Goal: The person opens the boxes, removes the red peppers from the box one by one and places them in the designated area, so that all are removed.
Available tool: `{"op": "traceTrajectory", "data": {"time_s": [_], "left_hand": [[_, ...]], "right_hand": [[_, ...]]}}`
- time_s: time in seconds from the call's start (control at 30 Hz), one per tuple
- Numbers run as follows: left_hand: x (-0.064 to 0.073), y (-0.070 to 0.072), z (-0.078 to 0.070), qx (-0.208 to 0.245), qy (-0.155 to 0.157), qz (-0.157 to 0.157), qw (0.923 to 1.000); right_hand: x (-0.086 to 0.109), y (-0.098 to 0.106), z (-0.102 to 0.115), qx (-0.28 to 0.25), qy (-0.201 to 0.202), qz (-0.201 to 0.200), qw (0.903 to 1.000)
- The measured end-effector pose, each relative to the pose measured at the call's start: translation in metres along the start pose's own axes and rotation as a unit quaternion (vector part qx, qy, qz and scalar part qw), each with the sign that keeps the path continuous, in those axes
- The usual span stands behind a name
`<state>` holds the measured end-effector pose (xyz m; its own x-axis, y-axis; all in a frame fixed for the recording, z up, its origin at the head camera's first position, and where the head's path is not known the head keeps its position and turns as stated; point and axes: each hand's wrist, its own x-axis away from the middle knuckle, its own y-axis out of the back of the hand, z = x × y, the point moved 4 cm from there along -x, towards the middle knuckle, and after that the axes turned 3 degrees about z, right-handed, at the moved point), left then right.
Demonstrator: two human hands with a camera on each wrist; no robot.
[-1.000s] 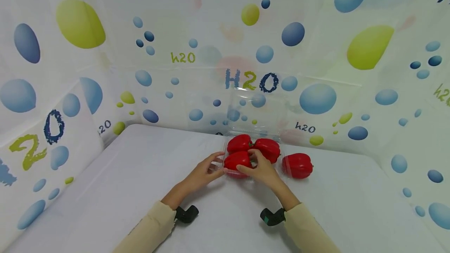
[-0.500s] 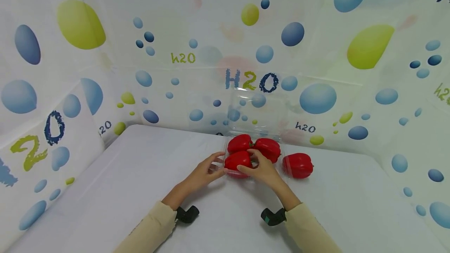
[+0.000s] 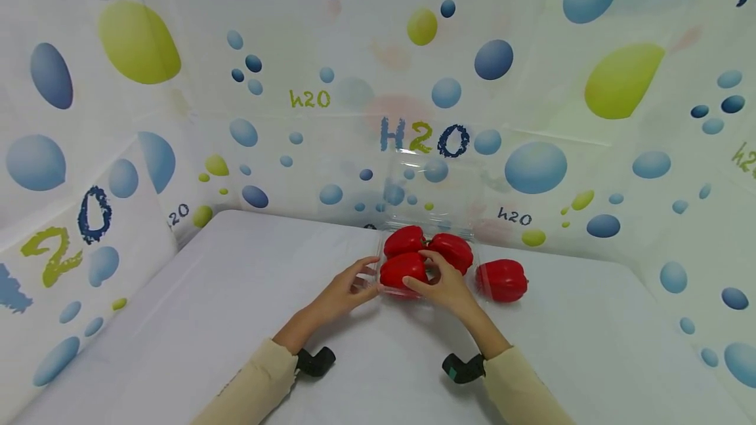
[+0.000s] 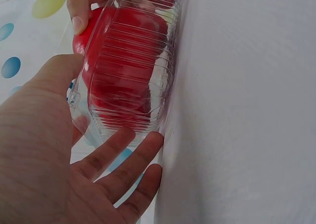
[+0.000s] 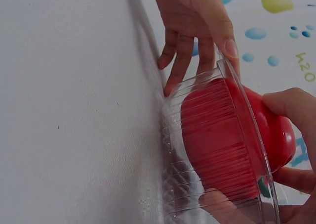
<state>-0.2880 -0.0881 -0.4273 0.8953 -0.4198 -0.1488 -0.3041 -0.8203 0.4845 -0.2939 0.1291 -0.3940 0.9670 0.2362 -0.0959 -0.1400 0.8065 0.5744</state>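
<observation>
A clear plastic clamshell container (image 4: 163,85) holds red bell peppers, two at the back (image 3: 404,241) and one at front left (image 3: 401,271). My left hand (image 3: 344,290) holds the container's left end, thumb at the rim and fingers along the ribbed side. My right hand (image 3: 447,290) grips the front pepper, thumb on its near side and fingers around its stem end. In the right wrist view this pepper (image 5: 276,130) rises above the rim, and some of the right fingers (image 5: 222,204) show through the clear wall.
The container's clear lid (image 3: 434,189) stands open against the patterned backdrop (image 3: 354,51). Another red bell pepper (image 3: 502,281) lies on the white tabletop (image 3: 248,267), just right of the container. The table's back edge runs close behind the container.
The front pepper and my right hand have shifted very slightly to the right. My left hand keeps its place on the container.
</observation>
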Motion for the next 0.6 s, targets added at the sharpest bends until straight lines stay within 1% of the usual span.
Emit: {"op": "traceTrajectory", "data": {"time_s": [0.17, 0.6], "left_hand": [[-0.0002, -0.0009, 0.0009, 0.005, 0.007, 0.0, 1.0], [0.0003, -0.0009, 0.002, 0.008, -0.001, 0.003, 1.0]], "right_hand": [[0.002, 0.0016, 0.0, -0.006, 0.008, -0.005, 0.9999], [0.0054, 0.0032, -0.0003, -0.011, 0.014, -0.018, 0.9997]]}}
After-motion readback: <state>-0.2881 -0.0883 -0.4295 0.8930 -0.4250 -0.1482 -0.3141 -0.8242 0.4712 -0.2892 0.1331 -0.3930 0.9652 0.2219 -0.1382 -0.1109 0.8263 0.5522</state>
